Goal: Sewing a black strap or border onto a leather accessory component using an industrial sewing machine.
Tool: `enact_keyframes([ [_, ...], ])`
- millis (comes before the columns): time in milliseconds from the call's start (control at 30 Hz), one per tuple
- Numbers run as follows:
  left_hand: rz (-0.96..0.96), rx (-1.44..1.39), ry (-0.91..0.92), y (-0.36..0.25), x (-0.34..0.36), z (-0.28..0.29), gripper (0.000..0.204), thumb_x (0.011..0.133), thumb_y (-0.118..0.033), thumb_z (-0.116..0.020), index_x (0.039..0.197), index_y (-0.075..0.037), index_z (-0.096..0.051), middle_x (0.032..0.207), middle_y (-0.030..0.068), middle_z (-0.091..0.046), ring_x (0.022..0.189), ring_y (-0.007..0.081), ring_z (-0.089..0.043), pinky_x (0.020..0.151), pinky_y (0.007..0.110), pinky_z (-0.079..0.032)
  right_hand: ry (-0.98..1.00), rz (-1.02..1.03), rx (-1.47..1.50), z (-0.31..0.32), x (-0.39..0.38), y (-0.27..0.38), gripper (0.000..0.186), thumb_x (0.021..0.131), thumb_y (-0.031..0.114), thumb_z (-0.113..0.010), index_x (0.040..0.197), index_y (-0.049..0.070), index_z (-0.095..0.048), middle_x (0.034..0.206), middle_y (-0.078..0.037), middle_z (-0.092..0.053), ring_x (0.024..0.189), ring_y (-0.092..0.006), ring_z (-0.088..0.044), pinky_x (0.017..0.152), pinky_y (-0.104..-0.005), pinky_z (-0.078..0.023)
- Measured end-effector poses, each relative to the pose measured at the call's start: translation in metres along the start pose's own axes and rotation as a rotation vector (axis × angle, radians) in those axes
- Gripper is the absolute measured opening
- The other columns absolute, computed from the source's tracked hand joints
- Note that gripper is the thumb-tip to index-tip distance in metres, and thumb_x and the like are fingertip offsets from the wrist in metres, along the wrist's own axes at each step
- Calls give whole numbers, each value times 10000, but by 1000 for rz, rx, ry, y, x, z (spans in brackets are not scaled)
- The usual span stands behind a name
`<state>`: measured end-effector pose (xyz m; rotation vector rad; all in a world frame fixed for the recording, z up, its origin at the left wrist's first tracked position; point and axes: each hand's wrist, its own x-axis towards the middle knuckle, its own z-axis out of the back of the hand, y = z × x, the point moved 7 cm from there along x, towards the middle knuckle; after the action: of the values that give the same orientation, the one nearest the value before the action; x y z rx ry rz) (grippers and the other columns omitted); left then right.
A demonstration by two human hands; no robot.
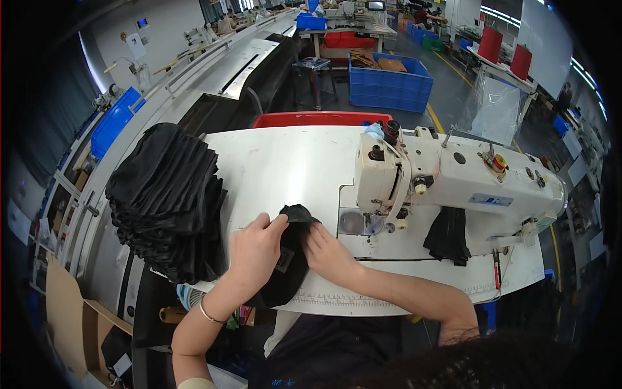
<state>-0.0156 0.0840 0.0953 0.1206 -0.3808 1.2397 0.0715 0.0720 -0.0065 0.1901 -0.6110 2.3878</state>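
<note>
In front of me, at the near edge of the white sewing table [278,155], a black fabric piece [293,275] hangs partly over the edge. A small dark grey patch shows on it. My left hand [256,249] pinches its upper left edge between thumb and fingers. Along the upper right edge, my right hand [329,258] grips the cloth with its fingers together, the thumb hidden. The top of the piece is folded over between the hands. To the right stands a white sewing machine [466,181], its needle area apart from the fabric.
A tall stack of black fabric pieces [162,201] stands on the left. More black cloth [448,236] lies below the machine arm, near a slim red-and-black tool [497,269]. Behind the table are a red bin [317,118] and a blue crate [389,87]. An open cardboard box [65,311] sits lower left.
</note>
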Motion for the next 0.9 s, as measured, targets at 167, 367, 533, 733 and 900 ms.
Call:
enact_keyframes([
  [167,-226,-193,-171,-40,39,-51,68,809,-36,-557,862,-24,-517,932,124,-501,682,312,-581,549,375,-492,-198,-59,622,18,-27,7,456,712,105,-534,1113,-113,-533,1158,-234,-541,1137,-337,-491,1068,-445,-292],
  [367,-401,-446,41,-58,62,-133,167,784,-99,-605,928,-53,-534,858,95,-545,654,305,-591,538,388,-487,-63,164,730,22,-99,-20,486,727,162,-587,1120,-114,-510,1224,-224,-509,1226,-339,-426,1088,-450,-263],
  [533,-382,-632,53,-57,107,-155,194,747,-67,-598,936,-25,-581,905,144,-608,749,364,-599,622,388,-512,42,124,813,2,-98,-46,520,754,237,-617,1135,-96,-498,1264,-199,-478,1281,-341,-359,1106,-453,-224],
  [733,-359,-744,216,-70,140,-178,208,754,-49,-594,961,-23,-584,900,141,-614,762,341,-604,650,374,-504,-84,-10,644,-10,-99,-70,342,776,263,-544,977,-11,-585,1141,-164,-556,1146,-309,-489,970,-444,-395],
  [900,-356,-750,263,-67,142,-174,222,760,-35,-592,982,-22,-587,895,138,-620,773,322,-607,673,363,-499,-15,43,670,-14,-104,-63,149,721,180,-546,776,62,-618,830,-34,-563,904,-218,-541,783,-393,-453],
])
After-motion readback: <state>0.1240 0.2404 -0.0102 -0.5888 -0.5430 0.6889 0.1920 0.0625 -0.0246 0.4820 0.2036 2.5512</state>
